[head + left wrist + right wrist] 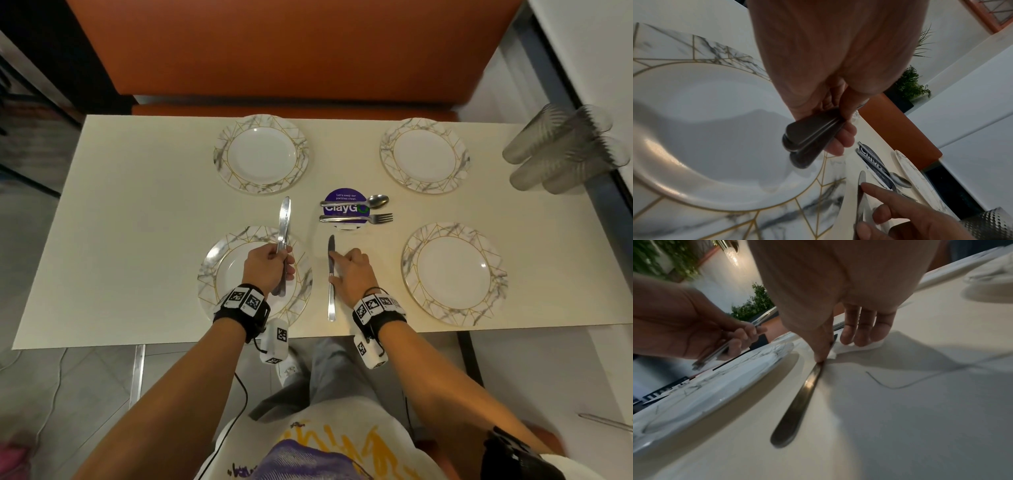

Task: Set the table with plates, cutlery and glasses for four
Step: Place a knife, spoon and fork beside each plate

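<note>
Four marbled, gold-lined plates sit on the cream table [120, 222]. My left hand [270, 267] hovers over the near-left plate [214, 260] and grips a bundle of knives [283, 219], blades pointing away; their handles [807, 139] stick out below the curled fingers. One knife [331, 301] lies on the table just right of that plate. My right hand [339, 269] rests on it with straight fingers, and the thumb [821, 352] presses on its neck. A spoon [376, 201] and a fork [376, 218] lie across a purple sticker at the table's middle.
The other plates are at far left [222, 154], far right [387, 154] and near right [411, 270]. Several stacked clear glasses [561, 150] lie on their sides at the table's right end. An orange bench [291, 51] runs along the far side.
</note>
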`<state>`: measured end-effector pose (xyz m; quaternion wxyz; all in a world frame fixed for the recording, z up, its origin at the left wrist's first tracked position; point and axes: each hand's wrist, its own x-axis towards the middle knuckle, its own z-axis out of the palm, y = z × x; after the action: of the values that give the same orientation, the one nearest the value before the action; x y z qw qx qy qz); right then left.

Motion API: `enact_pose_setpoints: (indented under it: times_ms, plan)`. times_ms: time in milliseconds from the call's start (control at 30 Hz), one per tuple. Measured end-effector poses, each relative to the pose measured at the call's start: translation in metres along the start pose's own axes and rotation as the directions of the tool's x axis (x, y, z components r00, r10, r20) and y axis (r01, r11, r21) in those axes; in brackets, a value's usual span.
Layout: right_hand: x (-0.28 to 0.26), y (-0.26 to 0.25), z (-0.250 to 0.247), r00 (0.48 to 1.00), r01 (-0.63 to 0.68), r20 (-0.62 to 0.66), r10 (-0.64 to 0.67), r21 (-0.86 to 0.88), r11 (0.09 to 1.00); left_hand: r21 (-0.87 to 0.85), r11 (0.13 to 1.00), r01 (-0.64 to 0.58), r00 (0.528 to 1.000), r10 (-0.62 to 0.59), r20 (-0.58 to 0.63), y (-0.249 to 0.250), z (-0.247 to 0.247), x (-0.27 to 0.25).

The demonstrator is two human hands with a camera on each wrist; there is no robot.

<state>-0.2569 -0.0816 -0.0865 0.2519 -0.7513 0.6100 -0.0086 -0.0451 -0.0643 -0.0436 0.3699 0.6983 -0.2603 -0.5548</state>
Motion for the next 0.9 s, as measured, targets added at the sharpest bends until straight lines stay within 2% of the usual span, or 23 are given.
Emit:
enact_pose_setpoints:
  times_ms: [367,733,900]
  plan:
    - [-0.006,-0.016,0.014,0.999,0.036,0.028,-0.037,0.045,0.998,0.081,0.997,0.003,1.0,-0.001,-0.026,0.0,0.003,-0.002]
    - [-0.006,-0.017,0.015,0.999,0.018,0.049,-0.023,0.089,0.996,0.076,0.997,-0.021,0.999,0.024,-0.041,0.003,0.007,-0.002]
    - [0.0,-0.014,0.013,0.999,-0.042,0.028,0.036,0.249,0.968,0.043,0.999,-0.009,1.0,0.01,-0.021,0.01,0.011,-0.004]
